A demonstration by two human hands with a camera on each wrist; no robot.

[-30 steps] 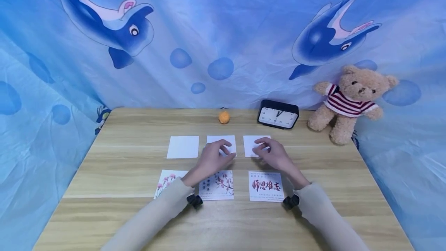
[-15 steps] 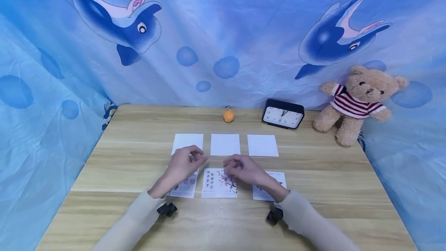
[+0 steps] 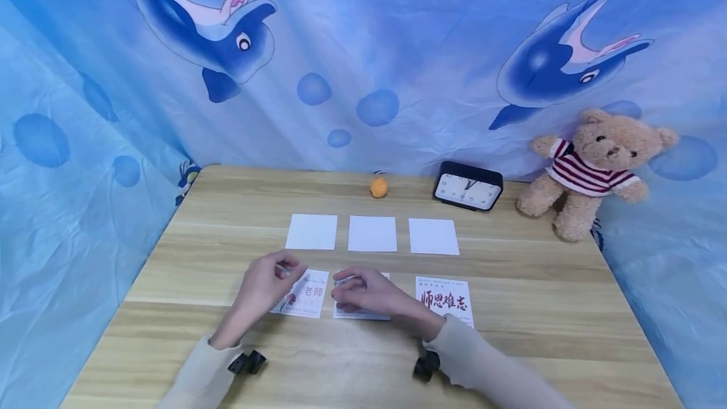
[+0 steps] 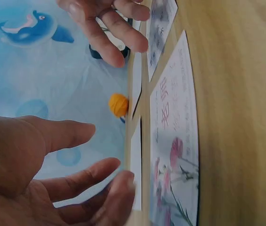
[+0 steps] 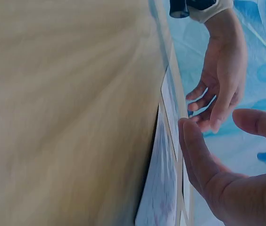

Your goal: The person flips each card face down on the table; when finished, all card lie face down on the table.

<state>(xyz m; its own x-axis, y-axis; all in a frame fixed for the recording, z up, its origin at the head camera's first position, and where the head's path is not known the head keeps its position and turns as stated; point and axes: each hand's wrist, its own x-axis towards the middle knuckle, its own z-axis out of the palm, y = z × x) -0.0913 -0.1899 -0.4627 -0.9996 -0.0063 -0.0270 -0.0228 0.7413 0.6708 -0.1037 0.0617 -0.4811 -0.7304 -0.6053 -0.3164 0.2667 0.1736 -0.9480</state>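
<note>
Your right hand (image 3: 363, 292) hovers over the middle printed card (image 3: 361, 312) in the near row on the wooden table (image 3: 187, 251); the fingers are loosely bent and apart, and the wrist view shows them just above the card, gripping nothing. Your left hand (image 3: 265, 286) sits over the near-left printed card (image 3: 307, 298), fingers relaxed and spread, thumb apart from them, also holding nothing. To the right lies a third printed card with red characters (image 3: 444, 300). Behind them lies a row of three blank white cards (image 3: 372, 233). Farther back are a small orange ball (image 3: 378, 187), a black clock (image 3: 468, 185) and a teddy bear (image 3: 591, 166) against a blue dolphin cloth (image 3: 363, 49).
</note>
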